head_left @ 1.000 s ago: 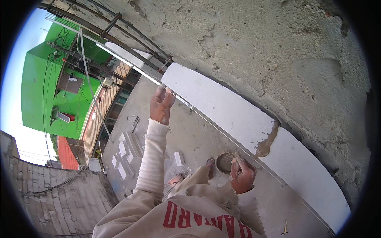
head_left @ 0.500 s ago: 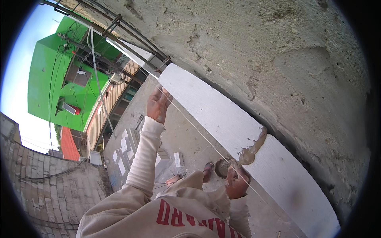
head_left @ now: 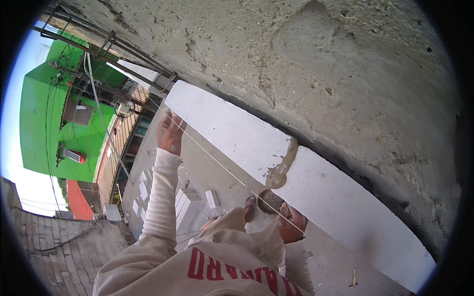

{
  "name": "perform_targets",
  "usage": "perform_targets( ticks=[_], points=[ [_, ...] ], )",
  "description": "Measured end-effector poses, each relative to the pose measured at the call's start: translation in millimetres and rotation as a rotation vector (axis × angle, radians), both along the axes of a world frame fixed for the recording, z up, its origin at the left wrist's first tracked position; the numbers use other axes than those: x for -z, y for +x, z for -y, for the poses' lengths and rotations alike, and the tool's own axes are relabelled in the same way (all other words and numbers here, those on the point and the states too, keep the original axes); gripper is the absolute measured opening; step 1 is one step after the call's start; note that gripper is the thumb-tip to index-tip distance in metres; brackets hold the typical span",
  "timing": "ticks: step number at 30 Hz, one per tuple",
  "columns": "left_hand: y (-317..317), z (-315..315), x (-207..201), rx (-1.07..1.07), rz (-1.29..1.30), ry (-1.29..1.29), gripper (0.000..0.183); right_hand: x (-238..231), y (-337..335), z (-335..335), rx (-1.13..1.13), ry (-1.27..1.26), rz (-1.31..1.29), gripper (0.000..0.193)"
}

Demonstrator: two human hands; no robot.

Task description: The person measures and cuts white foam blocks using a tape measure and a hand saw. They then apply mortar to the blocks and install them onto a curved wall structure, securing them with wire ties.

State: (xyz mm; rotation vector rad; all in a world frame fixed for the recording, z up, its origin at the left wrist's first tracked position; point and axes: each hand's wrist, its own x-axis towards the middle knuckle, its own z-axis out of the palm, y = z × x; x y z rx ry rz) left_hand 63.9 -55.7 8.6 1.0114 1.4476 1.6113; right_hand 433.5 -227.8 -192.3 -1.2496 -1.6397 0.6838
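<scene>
A long white block lies along a rough wall, end to end with a second white block. Wet grey mortar fills the joint between them and bulges over the near edge. My left hand rests against the near side of the first block by its far left end, fingers extended upward. Below the second block's near edge, just right of the joint, is my right hand; its fingers are partly hidden against the block. A taut string runs along the blocks' near edge, passing in front of both hands.
The rough cement wall borders the blocks' far side. Steel bars stick out at upper left. Down on the ground are a round mortar container, several white blocks and a small tool. A green building stands beyond.
The whole view has shifted, so the blocks sit further left. My right hand has moved slightly right, away from the mortar joint. My left hand stays by the block's far end.
</scene>
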Motion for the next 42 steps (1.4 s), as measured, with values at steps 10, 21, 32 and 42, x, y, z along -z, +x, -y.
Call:
perform_targets(
  ticks=[10,21,32,42],
  points=[
    [-3.2,6.8,2.6,-0.016,-0.006,-0.011,0.045,-29.5,1.5,-12.5,-0.037,-0.298,-0.254,0.023],
    [2.1,5.8,-0.3,-0.038,-0.036,-0.049,0.044,-31.4,6.0,-11.1,0.051,0.128,0.002,0.010],
    [0.4,5.6,2.8,-0.005,-0.038,0.005,0.042,-24.9,-28.1,-22.7,-0.100,0.017,-0.338,0.018],
    [-4.7,4.2,7.7,0.003,-0.050,0.022,0.041,-146.9,-90.5,-45.6,-0.155,0.101,-0.257,0.025]
  ],
)
